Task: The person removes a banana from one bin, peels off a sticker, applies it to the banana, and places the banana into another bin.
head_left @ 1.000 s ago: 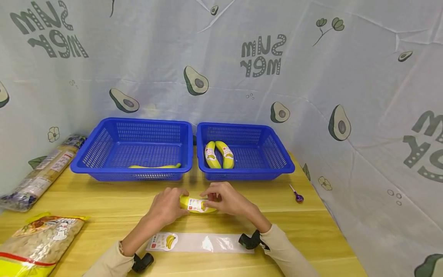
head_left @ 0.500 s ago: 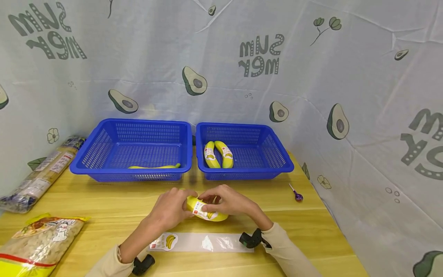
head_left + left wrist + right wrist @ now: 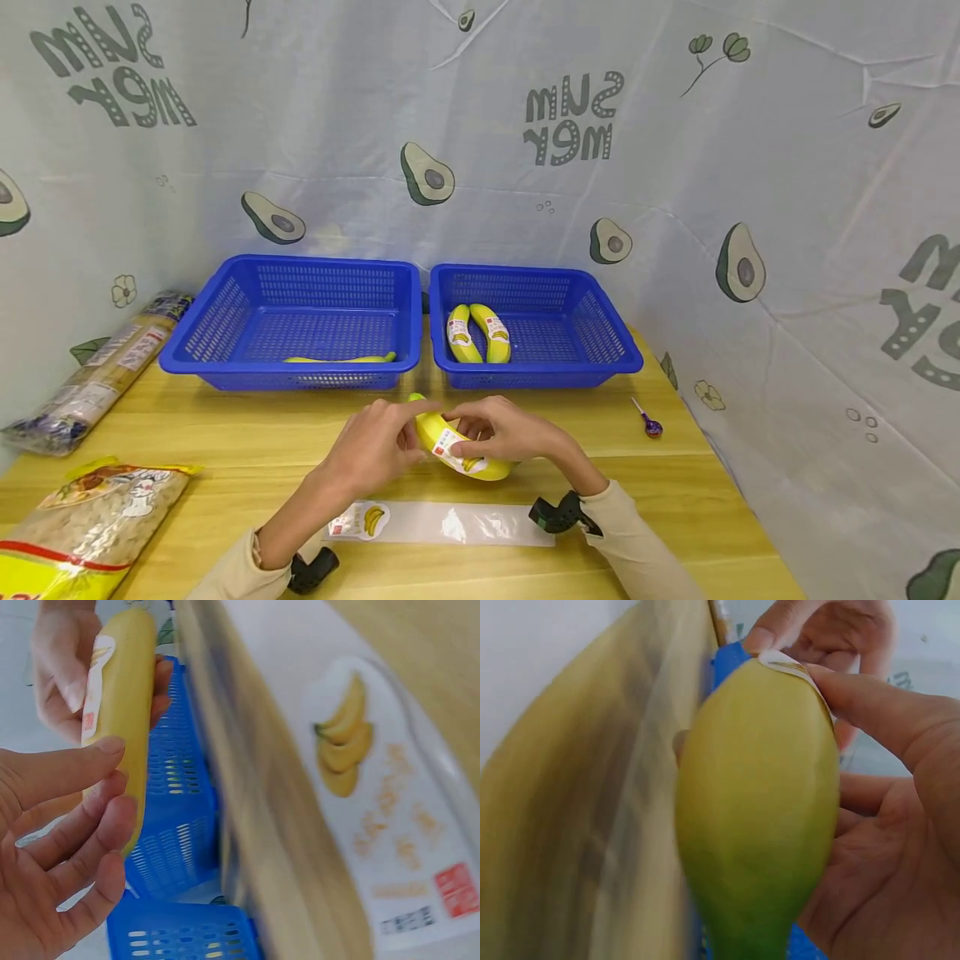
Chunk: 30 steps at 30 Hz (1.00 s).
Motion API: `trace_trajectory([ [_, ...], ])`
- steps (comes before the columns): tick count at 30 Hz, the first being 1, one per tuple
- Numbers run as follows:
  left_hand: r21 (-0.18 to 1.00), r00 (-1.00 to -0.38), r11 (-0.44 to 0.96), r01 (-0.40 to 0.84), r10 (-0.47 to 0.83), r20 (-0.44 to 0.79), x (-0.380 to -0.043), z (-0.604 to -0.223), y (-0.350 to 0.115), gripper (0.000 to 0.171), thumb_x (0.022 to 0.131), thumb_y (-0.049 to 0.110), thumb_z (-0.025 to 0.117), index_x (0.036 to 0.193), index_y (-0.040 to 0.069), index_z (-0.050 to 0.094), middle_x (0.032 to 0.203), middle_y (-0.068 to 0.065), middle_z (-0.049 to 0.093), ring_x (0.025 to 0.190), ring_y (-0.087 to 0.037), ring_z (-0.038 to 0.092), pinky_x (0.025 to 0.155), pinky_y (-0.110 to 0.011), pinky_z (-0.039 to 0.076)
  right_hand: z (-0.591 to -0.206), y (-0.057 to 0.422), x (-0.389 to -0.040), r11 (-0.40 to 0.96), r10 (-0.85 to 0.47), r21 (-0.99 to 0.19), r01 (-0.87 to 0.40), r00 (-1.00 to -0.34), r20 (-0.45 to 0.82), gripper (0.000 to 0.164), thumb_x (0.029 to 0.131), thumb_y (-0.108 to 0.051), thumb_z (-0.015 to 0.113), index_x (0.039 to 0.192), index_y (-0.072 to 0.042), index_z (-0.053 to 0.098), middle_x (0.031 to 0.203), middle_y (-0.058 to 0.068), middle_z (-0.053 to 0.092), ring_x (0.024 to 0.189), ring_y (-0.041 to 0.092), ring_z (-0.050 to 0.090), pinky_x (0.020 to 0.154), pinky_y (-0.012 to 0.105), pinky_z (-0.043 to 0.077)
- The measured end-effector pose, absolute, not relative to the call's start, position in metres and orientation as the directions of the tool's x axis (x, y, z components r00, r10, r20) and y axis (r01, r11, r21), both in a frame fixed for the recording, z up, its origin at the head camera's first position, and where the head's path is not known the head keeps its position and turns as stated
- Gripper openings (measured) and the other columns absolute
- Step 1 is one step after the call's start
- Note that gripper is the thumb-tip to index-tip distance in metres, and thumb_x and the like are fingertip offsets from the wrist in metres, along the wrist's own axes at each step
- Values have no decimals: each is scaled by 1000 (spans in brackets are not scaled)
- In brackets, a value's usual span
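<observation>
My right hand (image 3: 510, 429) grips a yellow banana (image 3: 491, 469) above the table, its thumb on the white label (image 3: 445, 443) stuck along the side. In the right wrist view, the banana's (image 3: 757, 802) greenish end faces the camera. My left hand (image 3: 367, 450) is at the other end, index finger stretched over it and thumb apart from the skin. Its fingers look loosely bent beside the banana (image 3: 131, 682) in the left wrist view. A clear label strip (image 3: 427, 523) lies below the hands, with a banana-picture label (image 3: 372, 520) at its left end.
Two blue baskets stand at the back. The right basket (image 3: 577, 367) holds two labelled bananas (image 3: 480, 333); the left basket (image 3: 225, 367) holds a banana (image 3: 367, 359) by its front wall. Food packs (image 3: 97, 508) lie at left, a lollipop (image 3: 652, 427) at right.
The banana has moved right and tilted, its left end now pointing up and away. My left hand has loosened from it, while the right keeps its grip.
</observation>
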<state>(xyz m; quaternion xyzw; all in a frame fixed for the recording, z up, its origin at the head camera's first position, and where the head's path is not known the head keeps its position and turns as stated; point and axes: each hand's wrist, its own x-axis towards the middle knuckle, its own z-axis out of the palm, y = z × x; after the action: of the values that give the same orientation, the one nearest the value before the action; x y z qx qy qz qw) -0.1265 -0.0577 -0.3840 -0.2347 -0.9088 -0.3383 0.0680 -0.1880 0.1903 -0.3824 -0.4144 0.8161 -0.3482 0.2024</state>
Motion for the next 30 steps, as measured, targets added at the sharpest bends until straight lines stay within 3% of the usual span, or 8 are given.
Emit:
trace_trajectory([
  [3,636,-876,603,482,348,335,-127,-380,-59,55,78,-3,94,129,9,77,78,10,70,70,-4,65,63,-24,54,-373,197,-187,424,-811,-735,-529,-583,-48,44,103,-17,75,137,9,65,107,10,78,92,8,73,83,28,64],
  [7,749,-893,487,449,270,360,-132,-376,-59,33,87,-1,88,118,4,78,94,-2,78,87,-19,76,69,-27,61,-358,206,-189,430,-787,-757,-492,-615,-47,45,103,-15,75,139,8,63,111,12,78,95,13,75,86,29,64],
  [11,886,-940,326,330,199,277,-138,-374,-56,17,97,-2,77,114,-4,78,102,-14,80,95,-31,79,76,-32,66,-342,213,-192,434,-757,-790,-433,-651,-59,49,103,-13,75,143,9,59,113,12,77,100,19,76,89,30,64],
  [15,986,-975,102,135,191,113,-145,-374,-48,24,105,-2,65,125,-15,69,116,-30,76,105,-42,78,84,-40,67,-327,218,-196,431,-724,-812,-393,-688,-52,55,102,-11,76,147,12,53,113,14,76,101,23,76,90,33,65],
  [21,987,-976,-120,-110,201,-84,-156,-379,-31,36,110,1,57,139,-20,55,132,-37,67,120,-46,72,96,-45,63,-307,216,-206,437,-665,-828,-353,-746,-33,59,102,-12,76,149,10,48,111,16,74,100,26,76,85,35,65],
  [30,901,-965,-357,-245,183,-189,-171,-391,-16,37,110,0,56,141,-20,53,136,-38,64,123,-45,70,96,-40,63,-290,211,-238,472,-558,-832,-290,-829,-28,55,104,-14,74,148,6,51,109,17,72,88,24,75,68,33,64],
])
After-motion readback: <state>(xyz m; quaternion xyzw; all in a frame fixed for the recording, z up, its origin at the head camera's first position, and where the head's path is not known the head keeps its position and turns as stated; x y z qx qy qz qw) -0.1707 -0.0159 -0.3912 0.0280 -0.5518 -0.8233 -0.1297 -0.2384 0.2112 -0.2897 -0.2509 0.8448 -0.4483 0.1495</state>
